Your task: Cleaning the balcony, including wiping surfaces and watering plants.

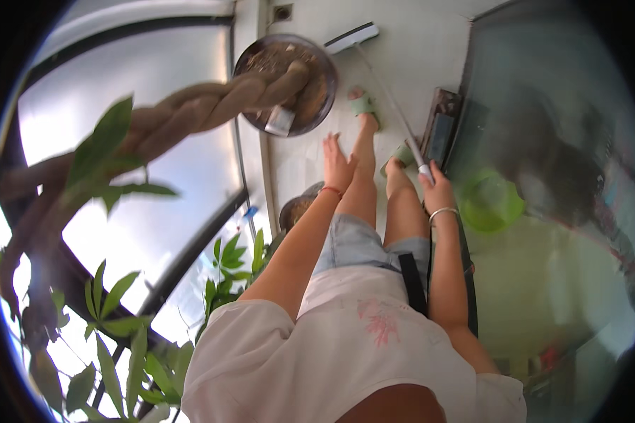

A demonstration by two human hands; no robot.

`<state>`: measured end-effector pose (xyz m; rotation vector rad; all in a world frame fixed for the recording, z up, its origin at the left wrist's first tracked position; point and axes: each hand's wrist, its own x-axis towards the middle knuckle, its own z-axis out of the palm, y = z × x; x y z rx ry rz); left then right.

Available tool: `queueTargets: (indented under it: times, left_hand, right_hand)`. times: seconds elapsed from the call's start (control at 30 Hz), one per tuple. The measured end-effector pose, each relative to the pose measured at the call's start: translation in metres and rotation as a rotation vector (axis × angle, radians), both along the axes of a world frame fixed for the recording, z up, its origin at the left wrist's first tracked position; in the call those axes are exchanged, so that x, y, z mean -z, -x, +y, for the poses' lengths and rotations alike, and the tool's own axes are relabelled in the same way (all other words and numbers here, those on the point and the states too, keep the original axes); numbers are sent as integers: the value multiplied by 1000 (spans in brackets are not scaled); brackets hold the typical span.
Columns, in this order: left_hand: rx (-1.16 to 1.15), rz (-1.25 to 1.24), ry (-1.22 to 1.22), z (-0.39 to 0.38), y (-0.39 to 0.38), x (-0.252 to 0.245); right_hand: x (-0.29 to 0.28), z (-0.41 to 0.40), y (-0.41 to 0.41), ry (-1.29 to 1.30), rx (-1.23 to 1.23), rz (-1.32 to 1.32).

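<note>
A long-handled floor squeegee with a white head and black edge rests on the pale floor at the top of the view. My right hand is closed around the end of its thin pole, which slants down from the head. My left hand holds nothing; its fingers are apart, and it hangs above the floor beside my left leg. Just beyond it stands a round dark plant pot with soil, a thick braided trunk and a small pale object in it.
Tall window panes run along the left. Leafy branches fill the lower left. A second pot stands by the wall. At right are a glass panel, a green basin seen through or reflected in it, and a dark narrow object on the floor.
</note>
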<state>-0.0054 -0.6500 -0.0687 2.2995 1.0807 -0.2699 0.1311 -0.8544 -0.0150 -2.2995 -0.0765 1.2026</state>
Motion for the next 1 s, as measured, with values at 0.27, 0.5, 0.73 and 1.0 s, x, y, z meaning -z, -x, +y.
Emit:
queueTargets:
  times: [0.27, 0.5, 0.73, 1.0]
  left_hand:
    - [-420, 419, 41, -26, 229, -77]
    - [-275, 397, 180, -3, 175, -95]
    - [111, 149, 273, 45, 128, -83]
    - [405, 274, 291, 110, 136, -85]
  right_hand:
    - [5, -39, 29, 91, -111, 86]
    - [-42, -59, 57, 172, -75, 23]
    - [-113, -72, 118, 35, 416, 441]
    - [-147, -100, 189, 110, 264, 259]
